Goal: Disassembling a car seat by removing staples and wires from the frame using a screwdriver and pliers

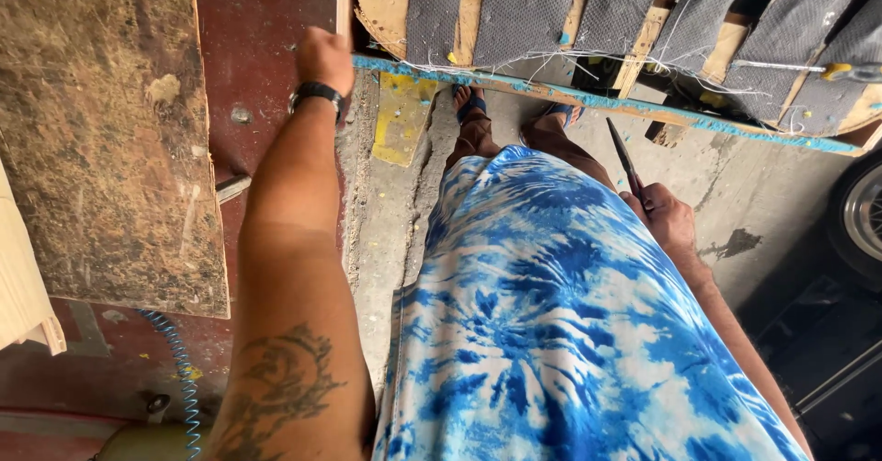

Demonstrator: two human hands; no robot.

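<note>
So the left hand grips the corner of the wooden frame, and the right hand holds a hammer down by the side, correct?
Not quite. In the head view the right hand holds a slim dark pointed tool, not a hammer. The left hand does grip the wooden frame at its corner.

no packages, labels, signs or screens

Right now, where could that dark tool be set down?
Bare concrete floor lies right of the feet, below the blue-edged frame. The frame is crowded with webbing strips and loose threads. The right hand holds the tool; the left hand grips the frame's corner.
</note>
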